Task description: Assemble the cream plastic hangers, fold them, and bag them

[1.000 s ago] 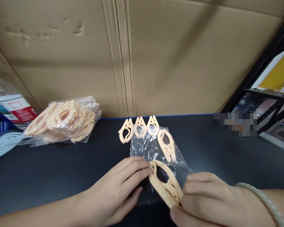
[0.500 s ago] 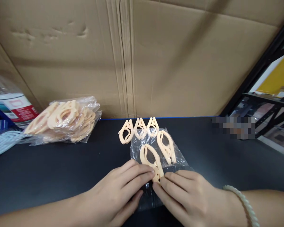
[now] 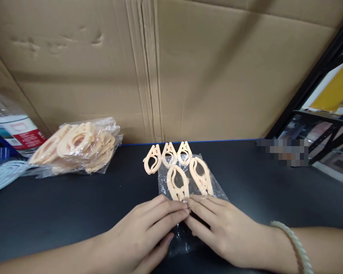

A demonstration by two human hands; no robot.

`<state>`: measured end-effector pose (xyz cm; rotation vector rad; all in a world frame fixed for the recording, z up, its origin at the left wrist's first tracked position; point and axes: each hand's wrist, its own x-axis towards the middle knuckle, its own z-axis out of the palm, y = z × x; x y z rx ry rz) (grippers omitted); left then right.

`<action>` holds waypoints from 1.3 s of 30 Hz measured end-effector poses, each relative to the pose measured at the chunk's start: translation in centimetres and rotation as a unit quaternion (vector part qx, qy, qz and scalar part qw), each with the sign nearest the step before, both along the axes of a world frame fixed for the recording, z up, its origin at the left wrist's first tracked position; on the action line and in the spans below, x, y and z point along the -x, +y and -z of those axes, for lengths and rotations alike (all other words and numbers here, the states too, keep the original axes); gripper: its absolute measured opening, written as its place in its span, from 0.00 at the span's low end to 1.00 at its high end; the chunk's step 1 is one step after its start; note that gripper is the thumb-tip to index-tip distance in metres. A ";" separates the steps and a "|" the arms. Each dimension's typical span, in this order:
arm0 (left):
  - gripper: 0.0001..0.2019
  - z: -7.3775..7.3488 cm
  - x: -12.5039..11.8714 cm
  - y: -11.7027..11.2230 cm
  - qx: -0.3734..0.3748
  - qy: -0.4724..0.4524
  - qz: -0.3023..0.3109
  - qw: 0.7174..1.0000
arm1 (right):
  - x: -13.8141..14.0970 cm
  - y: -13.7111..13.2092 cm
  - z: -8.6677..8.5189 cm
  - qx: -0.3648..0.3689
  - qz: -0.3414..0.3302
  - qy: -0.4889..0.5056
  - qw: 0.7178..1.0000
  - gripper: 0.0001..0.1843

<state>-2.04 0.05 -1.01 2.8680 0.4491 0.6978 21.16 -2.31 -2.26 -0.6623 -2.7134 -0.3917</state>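
Both my hands lie flat on the black table (image 3: 74, 201) with fingers stretched out. The fingertips of my left hand (image 3: 148, 228) and my right hand (image 3: 220, 228) meet at the near end of a peach plastic clip (image 3: 177, 180). That clip lies on a small clear plastic bag (image 3: 163, 182), beside a second clip (image 3: 201, 177) on the same bag. Just behind them, three more clips (image 3: 169, 154) lie in a row at the bag's far edge. A pale beaded bracelet (image 3: 291, 243) is on my right wrist.
A clear bag full of the same clips (image 3: 77, 146) lies at the back left. A water bottle (image 3: 11, 125) and a white and blue item (image 3: 2, 173) sit at the far left. A cardboard wall (image 3: 217, 76) closes the back; a black rack (image 3: 317, 76) stands right.
My right hand laid the clip it held down on the clear bag. Both hands then slid it away from me, next to the second clip, and flattened.
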 end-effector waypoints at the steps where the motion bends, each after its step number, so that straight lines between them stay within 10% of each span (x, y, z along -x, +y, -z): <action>1: 0.26 0.0 0.1 0.0 -0.003 0.002 0.000 1.000 | -0.1 0.0 0.0 0.020 0.006 0.002 1.000 0.19; 13: 0.26 0.0 0.1 0.0 -0.025 0.004 0.005 1.000 | -0.7 0.3 -0.5 0.215 0.027 0.000 0.976 0.42; 24: 0.21 0.4 0.3 0.0 -0.059 -0.003 -0.011 0.998 | -0.5 -0.7 -0.6 0.104 0.021 -0.022 0.994 0.26; 39: 0.17 0.2 0.1 -0.1 -0.093 0.002 0.011 0.996 | -0.5 -0.6 -0.6 0.150 0.004 -0.034 0.988 0.32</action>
